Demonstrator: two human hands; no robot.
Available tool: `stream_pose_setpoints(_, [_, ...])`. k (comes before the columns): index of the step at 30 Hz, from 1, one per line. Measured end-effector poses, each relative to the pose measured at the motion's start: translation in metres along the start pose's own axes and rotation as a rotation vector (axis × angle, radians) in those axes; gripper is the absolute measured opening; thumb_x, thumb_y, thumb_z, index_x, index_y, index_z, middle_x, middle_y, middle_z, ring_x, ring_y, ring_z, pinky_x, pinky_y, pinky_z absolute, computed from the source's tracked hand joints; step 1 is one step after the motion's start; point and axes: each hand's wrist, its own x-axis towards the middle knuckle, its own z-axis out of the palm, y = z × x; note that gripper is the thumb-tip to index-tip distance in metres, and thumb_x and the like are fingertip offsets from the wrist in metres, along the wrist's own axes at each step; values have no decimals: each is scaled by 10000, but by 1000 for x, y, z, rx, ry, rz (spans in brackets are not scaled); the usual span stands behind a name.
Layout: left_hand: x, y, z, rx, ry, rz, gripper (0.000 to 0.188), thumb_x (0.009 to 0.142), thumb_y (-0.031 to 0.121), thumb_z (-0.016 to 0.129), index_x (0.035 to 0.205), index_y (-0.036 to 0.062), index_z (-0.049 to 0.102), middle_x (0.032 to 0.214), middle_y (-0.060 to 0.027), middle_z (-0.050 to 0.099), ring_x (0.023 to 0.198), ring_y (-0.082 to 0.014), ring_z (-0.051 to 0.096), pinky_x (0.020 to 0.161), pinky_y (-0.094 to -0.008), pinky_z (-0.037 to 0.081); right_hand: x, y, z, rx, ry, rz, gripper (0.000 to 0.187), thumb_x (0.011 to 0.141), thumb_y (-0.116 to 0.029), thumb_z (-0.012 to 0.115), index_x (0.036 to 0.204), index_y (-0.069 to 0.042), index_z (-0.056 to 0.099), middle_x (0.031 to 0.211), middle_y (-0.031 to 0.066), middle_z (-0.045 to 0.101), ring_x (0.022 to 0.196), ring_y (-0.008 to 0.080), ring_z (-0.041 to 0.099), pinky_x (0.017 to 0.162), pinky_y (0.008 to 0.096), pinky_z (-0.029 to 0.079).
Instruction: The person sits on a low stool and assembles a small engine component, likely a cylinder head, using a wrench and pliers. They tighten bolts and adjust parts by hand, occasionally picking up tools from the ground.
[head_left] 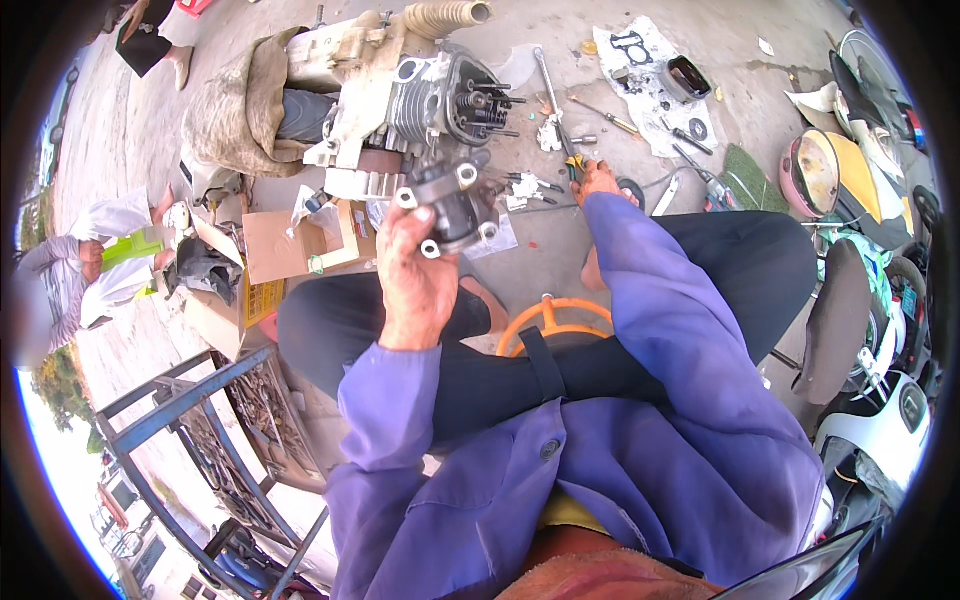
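Left hand [412, 285] grips the casting [455, 212] mid-frame, presumably leaving the right hand [599, 183] free. Latter meets pliers [573, 163], upper centre; its closure cannot be told.

The engine [420, 112] obstructed passage ahead of the left hand [411, 285]. A screwdriver [621, 124] lay before the right hand [598, 182]; bare floor [758, 98] extended right of the white sheet [650, 112].

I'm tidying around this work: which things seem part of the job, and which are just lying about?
Likely the job:
dark metal part in the left hand
engine
yellow-handled tool at the right hand

Likely just lying about:
cardboard box
blue metal frame
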Motion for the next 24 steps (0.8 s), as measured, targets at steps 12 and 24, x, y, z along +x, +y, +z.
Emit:
stream_pose_setpoints(12, [-8,0,4,193,-45,114,637,852,179,613,1418,-37,417,1317,-273,581,1248,-416,581,1089,-531,458,14,-13,13,-202,0,169,687,739,-359,844,1279,-79,523,1359,128,499,1330,317,456,1018,545,443])
stream_pose_setpoints(24, [10,-3,25,135,-168,61,427,907,129,539,1283,-75,553,1178,-256,665,1062,-371,690,904,-440,587,-3,9,-49,741,170,294,557,852,-365,769,1246,-7,605,1165,192,674,995,293,693,877,362,548])
